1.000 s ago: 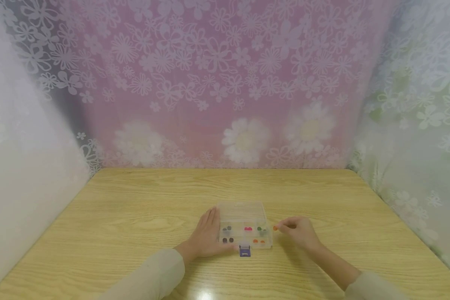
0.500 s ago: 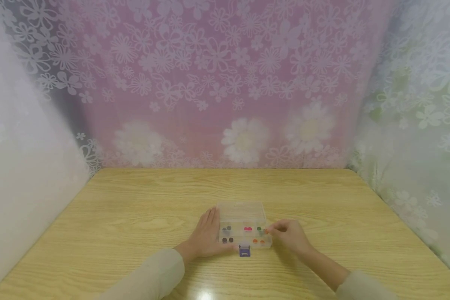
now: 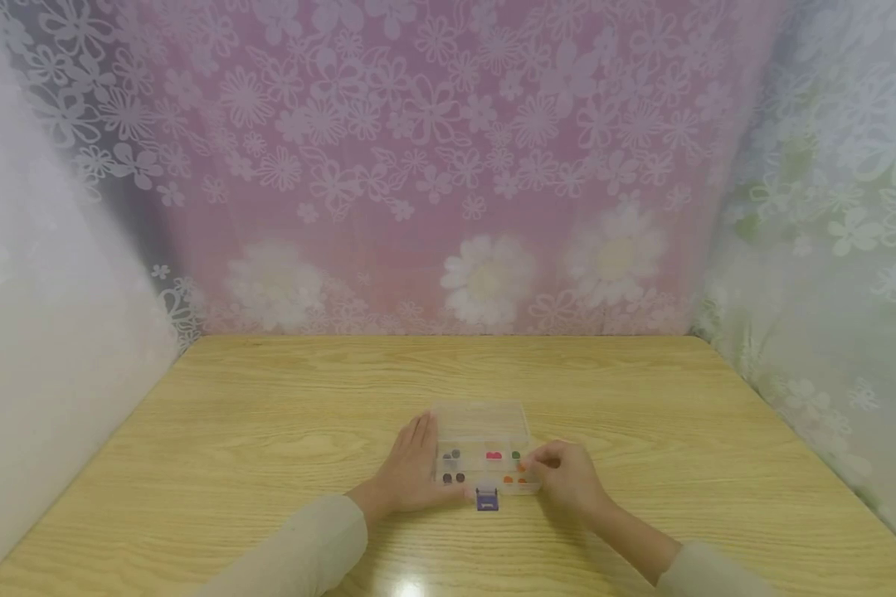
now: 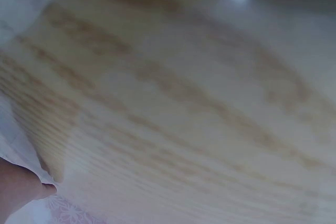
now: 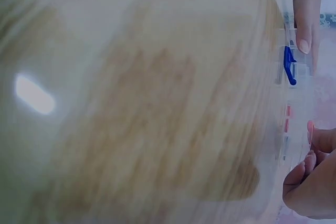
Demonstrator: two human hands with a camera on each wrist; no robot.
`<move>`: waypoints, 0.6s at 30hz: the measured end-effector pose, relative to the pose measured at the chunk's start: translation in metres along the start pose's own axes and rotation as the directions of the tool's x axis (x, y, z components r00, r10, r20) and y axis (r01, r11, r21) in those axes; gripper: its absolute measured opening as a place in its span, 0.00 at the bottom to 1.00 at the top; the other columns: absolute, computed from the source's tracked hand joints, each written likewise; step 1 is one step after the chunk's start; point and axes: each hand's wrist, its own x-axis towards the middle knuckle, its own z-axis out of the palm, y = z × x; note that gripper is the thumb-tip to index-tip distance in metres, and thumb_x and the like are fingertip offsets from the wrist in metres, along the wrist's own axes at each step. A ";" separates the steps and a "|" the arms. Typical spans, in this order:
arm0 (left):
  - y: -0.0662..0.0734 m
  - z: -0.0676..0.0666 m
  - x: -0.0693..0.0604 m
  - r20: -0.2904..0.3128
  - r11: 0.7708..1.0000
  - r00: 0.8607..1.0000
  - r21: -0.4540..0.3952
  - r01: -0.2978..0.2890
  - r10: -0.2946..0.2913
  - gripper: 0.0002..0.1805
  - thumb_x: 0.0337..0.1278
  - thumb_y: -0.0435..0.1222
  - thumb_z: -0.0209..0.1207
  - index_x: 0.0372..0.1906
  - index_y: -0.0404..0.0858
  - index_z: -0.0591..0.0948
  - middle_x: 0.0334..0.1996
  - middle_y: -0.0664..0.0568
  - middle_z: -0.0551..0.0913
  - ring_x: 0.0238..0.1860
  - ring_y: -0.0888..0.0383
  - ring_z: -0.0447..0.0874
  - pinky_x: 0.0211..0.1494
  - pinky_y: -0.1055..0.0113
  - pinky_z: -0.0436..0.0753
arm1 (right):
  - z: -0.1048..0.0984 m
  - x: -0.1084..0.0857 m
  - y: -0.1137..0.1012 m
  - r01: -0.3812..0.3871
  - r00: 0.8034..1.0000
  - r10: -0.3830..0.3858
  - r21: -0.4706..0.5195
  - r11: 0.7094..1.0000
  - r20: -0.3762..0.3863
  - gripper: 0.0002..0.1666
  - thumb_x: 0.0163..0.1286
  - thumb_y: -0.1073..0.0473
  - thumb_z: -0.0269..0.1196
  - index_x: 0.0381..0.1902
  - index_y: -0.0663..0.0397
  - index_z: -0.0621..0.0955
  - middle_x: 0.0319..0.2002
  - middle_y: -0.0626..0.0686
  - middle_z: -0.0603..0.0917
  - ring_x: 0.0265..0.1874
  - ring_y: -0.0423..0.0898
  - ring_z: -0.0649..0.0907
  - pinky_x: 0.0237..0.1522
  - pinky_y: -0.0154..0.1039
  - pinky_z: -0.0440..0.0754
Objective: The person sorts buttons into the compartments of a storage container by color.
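A clear plastic compartment box point(image 3: 469, 489) sits on the table with its transparent lid point(image 3: 480, 419) raised at the back. In the head view, my left hand point(image 3: 412, 473) lies along the box's left side, fingers straight and thumb at the front edge. My right hand point(image 3: 570, 477) pinches a small orange bead point(image 3: 521, 468) over the right-hand compartments. Inside the box are dark beads point(image 3: 454, 478), pinkish-red beads point(image 3: 494, 456), a green bead point(image 3: 516, 455) and orange beads point(image 3: 508, 480). The right wrist view shows my right hand point(image 5: 315, 177) with its fingers curled beside the box.
A blue-purple latch point(image 3: 487, 499) hangs from the box's front. The wood-grain table point(image 3: 306, 414) extends around the box. A pink flowered curtain point(image 3: 388, 207) stands behind the table, with pale sheets at both sides.
My right hand has moved left, carrying the orange bead from outside the box's right edge to above its right compartments. My left hand and the box have stayed in place.
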 end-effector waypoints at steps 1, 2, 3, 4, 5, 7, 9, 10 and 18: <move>0.000 0.000 0.000 0.000 1.000 1.000 0.000 -0.001 0.001 0.65 0.43 0.69 0.55 0.70 0.26 0.41 0.72 0.33 0.41 0.73 0.39 0.38 0.75 0.48 0.44 | 0.001 0.000 0.000 0.004 1.000 -0.004 0.001 1.000 -0.003 0.03 0.58 0.69 0.62 0.27 0.65 0.82 0.28 0.53 0.84 0.28 0.42 0.78 0.26 0.27 0.75; 0.000 0.000 0.000 -0.001 1.000 1.000 0.001 -0.003 0.003 0.65 0.43 0.68 0.55 0.70 0.26 0.41 0.72 0.33 0.41 0.73 0.39 0.38 0.75 0.48 0.45 | 0.002 0.000 0.000 0.008 1.000 -0.008 -0.002 1.000 -0.007 0.03 0.58 0.69 0.63 0.27 0.65 0.82 0.27 0.53 0.84 0.27 0.42 0.77 0.26 0.27 0.75; 0.000 0.000 0.000 -0.002 1.000 1.000 0.002 -0.004 0.004 0.65 0.43 0.68 0.55 0.70 0.26 0.41 0.72 0.33 0.41 0.73 0.39 0.38 0.75 0.48 0.45 | 0.002 0.000 0.001 0.013 1.000 -0.013 -0.006 1.000 -0.011 0.03 0.58 0.69 0.63 0.26 0.65 0.82 0.27 0.53 0.83 0.27 0.41 0.77 0.25 0.27 0.74; 0.000 0.000 0.000 -0.002 1.000 1.000 0.002 -0.004 0.004 0.65 0.44 0.68 0.55 0.70 0.26 0.41 0.72 0.33 0.41 0.73 0.39 0.39 0.75 0.48 0.45 | 0.003 0.000 0.001 0.016 1.000 -0.016 -0.009 1.000 -0.015 0.03 0.57 0.69 0.63 0.26 0.65 0.82 0.26 0.53 0.83 0.26 0.41 0.76 0.25 0.27 0.73; 0.000 0.000 0.000 -0.003 1.000 1.000 0.004 -0.005 0.005 0.65 0.44 0.68 0.55 0.70 0.25 0.41 0.72 0.33 0.41 0.73 0.39 0.39 0.75 0.48 0.45 | 0.004 0.000 0.001 0.019 1.000 -0.019 -0.010 1.000 -0.018 0.03 0.57 0.69 0.64 0.25 0.65 0.82 0.26 0.53 0.82 0.26 0.41 0.75 0.24 0.27 0.73; 0.000 0.000 0.000 -0.004 1.000 1.000 0.006 -0.003 0.003 0.65 0.43 0.68 0.54 0.70 0.26 0.42 0.72 0.33 0.41 0.73 0.39 0.39 0.75 0.48 0.45 | 0.006 0.000 0.002 0.033 0.999 -0.033 -0.025 0.999 -0.026 0.03 0.57 0.69 0.64 0.25 0.64 0.82 0.25 0.52 0.81 0.25 0.40 0.74 0.24 0.27 0.71; 0.000 0.000 0.000 -0.003 1.000 1.000 0.005 0.001 -0.001 0.65 0.43 0.69 0.54 0.71 0.26 0.41 0.72 0.34 0.41 0.73 0.39 0.38 0.75 0.48 0.44 | 0.007 0.000 0.003 0.043 0.999 -0.044 -0.034 0.998 -0.030 0.03 0.56 0.68 0.65 0.25 0.64 0.82 0.25 0.52 0.81 0.25 0.40 0.73 0.24 0.27 0.70; 0.000 0.000 0.001 -0.003 1.000 1.000 0.005 0.002 -0.002 0.65 0.43 0.69 0.54 0.71 0.26 0.41 0.72 0.34 0.41 0.73 0.39 0.38 0.75 0.49 0.44 | 0.007 0.000 0.003 0.048 0.998 -0.049 -0.038 0.998 -0.032 0.03 0.56 0.68 0.65 0.25 0.63 0.82 0.25 0.52 0.80 0.24 0.39 0.72 0.24 0.27 0.70; 0.000 0.000 0.000 -0.002 1.000 1.000 0.017 0.006 -0.006 0.65 0.43 0.69 0.54 0.71 0.26 0.41 0.72 0.34 0.41 0.73 0.40 0.39 0.75 0.49 0.45 | 0.008 -0.002 0.002 0.066 0.997 -0.068 -0.053 0.996 -0.027 0.04 0.55 0.68 0.66 0.22 0.60 0.84 0.26 0.50 0.80 0.27 0.40 0.74 0.26 0.27 0.72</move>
